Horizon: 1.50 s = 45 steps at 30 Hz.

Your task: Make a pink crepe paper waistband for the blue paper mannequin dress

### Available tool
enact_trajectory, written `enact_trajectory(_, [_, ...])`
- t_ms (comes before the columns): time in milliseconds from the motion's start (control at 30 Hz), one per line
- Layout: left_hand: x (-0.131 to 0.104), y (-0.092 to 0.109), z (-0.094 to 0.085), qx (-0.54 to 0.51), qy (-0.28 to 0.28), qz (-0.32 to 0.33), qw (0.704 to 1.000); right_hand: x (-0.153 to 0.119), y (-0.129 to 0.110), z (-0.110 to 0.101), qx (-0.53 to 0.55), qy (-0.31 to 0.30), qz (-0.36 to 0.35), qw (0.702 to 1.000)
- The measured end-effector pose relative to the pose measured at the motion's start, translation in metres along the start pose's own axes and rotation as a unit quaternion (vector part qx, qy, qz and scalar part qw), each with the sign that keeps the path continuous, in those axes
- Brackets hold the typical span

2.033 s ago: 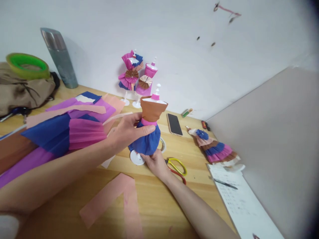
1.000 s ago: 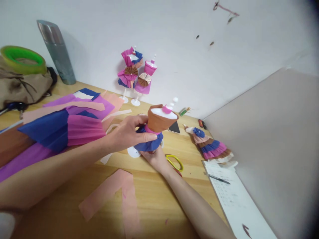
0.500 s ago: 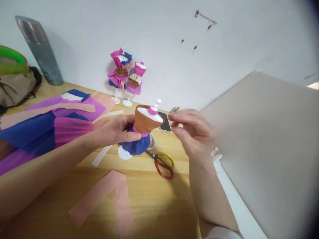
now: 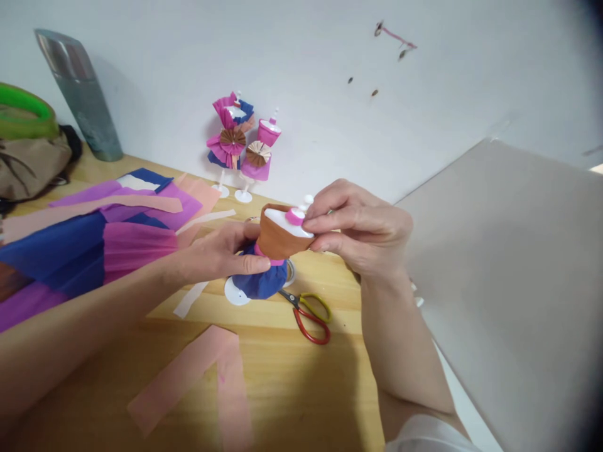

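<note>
A small white dress form (image 4: 282,223) wears a brown paper top (image 4: 281,238), a pink waistband and a puffed blue skirt (image 4: 261,279). It leans slightly to the right, its round white base (image 4: 237,291) low on the left. My left hand (image 4: 226,251) is wrapped round its waist, thumb in front. At the right shoulder, my right hand (image 4: 351,229) pinches the upper edge of the brown top between thumb and fingers. Scissors (image 4: 311,314) with one red and one yellow handle lie just below, and a roll of tape (image 4: 290,272) sits partly hidden behind the skirt.
Two dressed small forms (image 4: 232,138) stand by the wall. Blue, pink and purple crepe paper (image 4: 139,245) covers the left of the table (image 4: 188,370). Peach strips (image 4: 230,376) lie in front. A grey bottle (image 4: 87,100) and a beige bag (image 4: 31,160) stand at the back left.
My right hand has moved left onto the form's right shoulder and closed on the top's edge. The form has shifted slightly right in my left hand.
</note>
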State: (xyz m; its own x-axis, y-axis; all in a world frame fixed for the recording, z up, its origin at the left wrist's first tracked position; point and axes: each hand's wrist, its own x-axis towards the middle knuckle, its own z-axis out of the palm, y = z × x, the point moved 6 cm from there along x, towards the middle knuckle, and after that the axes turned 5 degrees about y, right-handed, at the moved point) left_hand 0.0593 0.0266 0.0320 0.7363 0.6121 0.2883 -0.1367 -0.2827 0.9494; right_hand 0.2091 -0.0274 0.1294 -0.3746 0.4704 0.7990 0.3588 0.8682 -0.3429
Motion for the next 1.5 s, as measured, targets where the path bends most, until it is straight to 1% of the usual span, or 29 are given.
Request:
enact_trajectory(100, [0.0, 0.0, 0.0, 0.002, 0.0, -0.007, 1.0, 0.0, 0.003, -0.003, -0.006, -0.006, 0.014, 1.0])
enact_trajectory(233, [0.0, -0.001, 0.0, -0.006, 0.002, -0.004, 1.0, -0.006, 0.01, -0.007, -0.005, 0.014, 0.042, 0.999])
enact_trajectory(300, [0.0, -0.002, 0.0, -0.004, 0.003, 0.0, 1.0, -0.009, 0.012, -0.006, 0.002, 0.021, 0.044, 0.999])
enact_trajectory(467, [-0.001, -0.001, -0.001, 0.013, -0.004, 0.001, 1.0, -0.008, 0.013, 0.0, 0.026, 0.0, 0.046, 0.999])
enact_trajectory(667, [-0.001, 0.002, 0.0, 0.034, -0.012, -0.012, 0.999, -0.002, 0.014, -0.001, 0.037, -0.02, 0.068, 0.997])
enact_trajectory(800, [0.0, 0.003, 0.0, 0.04, -0.011, 0.002, 0.999, -0.001, 0.012, 0.0, 0.064, -0.026, 0.074, 0.995])
enact_trajectory(867, [0.0, 0.003, 0.001, 0.046, -0.01, 0.009, 0.999, -0.003, 0.012, -0.002, 0.078, -0.002, 0.073, 0.994])
enact_trajectory(933, [0.0, 0.004, 0.001, 0.054, -0.008, 0.018, 0.998, -0.006, 0.013, -0.007, 0.082, 0.044, 0.08, 0.992])
enact_trajectory(1000, [0.0, 0.005, 0.002, 0.063, -0.005, 0.025, 0.998, -0.01, 0.014, -0.01, 0.072, 0.072, 0.116, 0.988])
enact_trajectory(1033, [0.0, 0.006, 0.002, 0.066, -0.003, 0.027, 0.997, -0.011, 0.014, -0.009, 0.067, 0.066, 0.142, 0.985])
enact_trajectory(1100, [-0.001, 0.006, 0.002, 0.071, 0.002, 0.025, 0.997, -0.014, 0.012, -0.004, 0.06, 0.025, 0.188, 0.98])
enact_trajectory(1167, [-0.002, 0.006, 0.002, 0.082, 0.008, 0.019, 0.996, -0.015, 0.005, 0.003, 0.048, -0.008, 0.207, 0.977])
enact_trajectory(1200, [-0.002, 0.006, 0.002, 0.09, 0.013, 0.015, 0.996, -0.016, 0.002, 0.005, 0.038, -0.008, 0.21, 0.977])
enact_trajectory(1267, [-0.003, 0.005, 0.002, 0.103, 0.021, 0.006, 0.994, -0.016, -0.003, 0.006, 0.015, 0.015, 0.214, 0.977])
enact_trajectory(1367, [-0.003, 0.005, 0.003, 0.094, 0.025, 0.01, 0.995, -0.018, -0.007, 0.007, 0.011, 0.053, 0.214, 0.975])
enact_trajectory(1500, [-0.002, 0.007, 0.005, 0.081, 0.019, 0.018, 0.996, -0.02, -0.009, 0.006, 0.019, 0.077, 0.217, 0.973])
